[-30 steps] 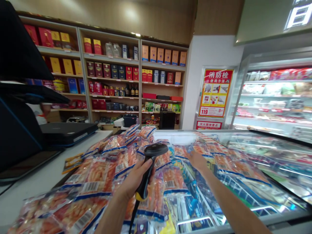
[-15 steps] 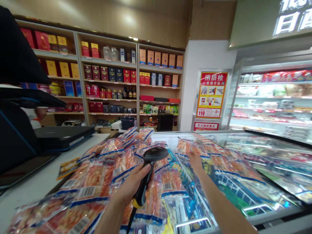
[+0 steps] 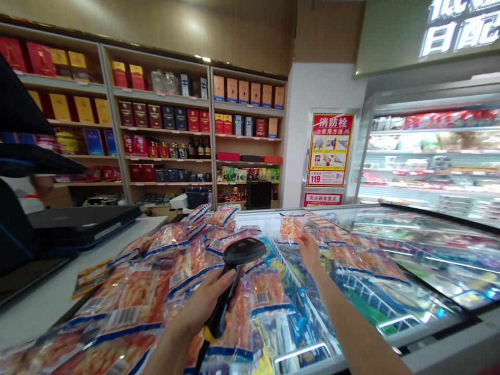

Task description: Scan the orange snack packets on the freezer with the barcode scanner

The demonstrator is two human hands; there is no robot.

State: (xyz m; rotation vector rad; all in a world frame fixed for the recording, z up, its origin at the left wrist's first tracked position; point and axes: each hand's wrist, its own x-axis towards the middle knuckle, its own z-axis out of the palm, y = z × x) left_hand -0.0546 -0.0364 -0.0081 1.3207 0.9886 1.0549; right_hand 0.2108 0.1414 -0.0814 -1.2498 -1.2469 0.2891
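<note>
Scanner [image 3: 244, 250] leans in the left hand [image 3: 205, 302], the fingers wrapped round its black handle and the thumb laid across it; its head tips toward one o'clock, and a cord drops from the yellow-trimmed butt toward seven. At three o'clock from the head, near it, is the right hand [image 3: 310, 252], fingers drawn together, their tips at the four o'clock corner of a pack [image 3: 289, 227]; whether they pinch it or only touch it cannot be told. That pack lies at two o'clock from the scanner's head. Similar blue-edged packs with orange-pink contents are heaped from six round to eleven o'clock, and others lie beyond the right hand at three. Below, a white wire basket [image 3: 300, 286] runs toward five o'clock inside the freezer [image 3: 260, 219], blue and yellow bags beside it. Outward, a white counter [image 3: 23, 323] fills eight o'clock, bearing a flat black device [image 3: 78, 224] at nine. Shelves [image 3: 250, 109] of boxes stand at eleven o'clock, a red-and-yellow poster [image 3: 328, 148] at one, and a lit fridge [image 3: 412, 98] at two.
</note>
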